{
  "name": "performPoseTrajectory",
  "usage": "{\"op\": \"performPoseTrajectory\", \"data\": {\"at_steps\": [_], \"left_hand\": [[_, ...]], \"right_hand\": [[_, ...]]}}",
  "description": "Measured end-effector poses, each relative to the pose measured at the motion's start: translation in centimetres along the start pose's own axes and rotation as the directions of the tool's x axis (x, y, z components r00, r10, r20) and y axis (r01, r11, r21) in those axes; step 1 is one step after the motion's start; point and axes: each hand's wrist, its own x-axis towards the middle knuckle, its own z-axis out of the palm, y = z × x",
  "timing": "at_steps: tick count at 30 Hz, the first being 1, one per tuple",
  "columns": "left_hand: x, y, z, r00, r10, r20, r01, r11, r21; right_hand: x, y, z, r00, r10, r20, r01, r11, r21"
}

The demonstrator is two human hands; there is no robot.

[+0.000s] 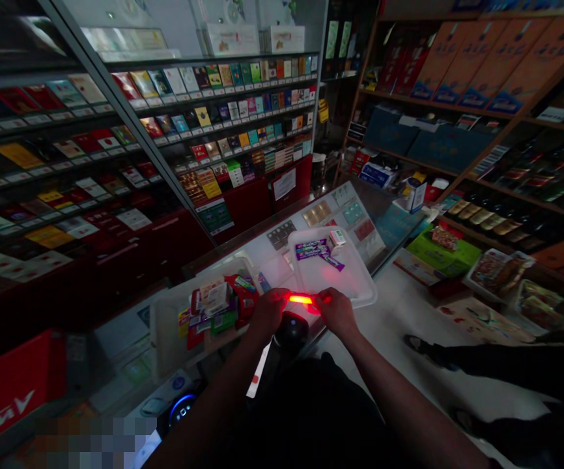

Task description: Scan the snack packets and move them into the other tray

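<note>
My left hand (271,311) and my right hand (337,311) are both closed, each pinching one end of a small slim pack (300,299). Bright red light falls on its middle, so I cannot read what it is. Just below it stands a black scanner head (292,330). Beyond my right hand, a white plastic tray (331,286) holds several purple candy packs (311,249) and a small white-and-green box (337,239). Near my left hand is another pale tray (162,339), piled with mixed colourful packets (213,306).
The trays stand on a glass counter (360,208). Shelves of small boxes (223,111) rise behind it. A red box (18,391) is at the lower left. On the right are bottle shelves (497,212), goods on the floor (443,251) and another person's legs (501,365).
</note>
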Motion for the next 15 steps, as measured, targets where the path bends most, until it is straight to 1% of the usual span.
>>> {"op": "performPoseTrajectory", "data": {"at_steps": [1,6,11,15], "left_hand": [[0.0,0.0,0.0,1.000,0.002,0.000,-0.002,1.000,-0.016],[-0.4,0.3,0.1,0.998,-0.059,-0.018,0.058,0.997,-0.051],[-0.4,0.2,0.2,0.999,-0.043,-0.032,0.038,0.989,-0.145],[-0.1,-0.1,0.1,0.999,0.000,-0.032,-0.005,0.988,-0.157]], "right_hand": [[-0.1,0.0,0.0,1.000,0.000,-0.002,0.000,1.000,-0.004],[-0.6,0.0,0.1,0.999,-0.018,-0.028,0.019,0.999,0.027],[-1.0,0.4,0.5,0.999,-0.005,-0.050,0.008,0.998,0.064],[-1.2,0.2,0.4,0.998,0.025,-0.050,-0.021,0.997,0.080]]}}
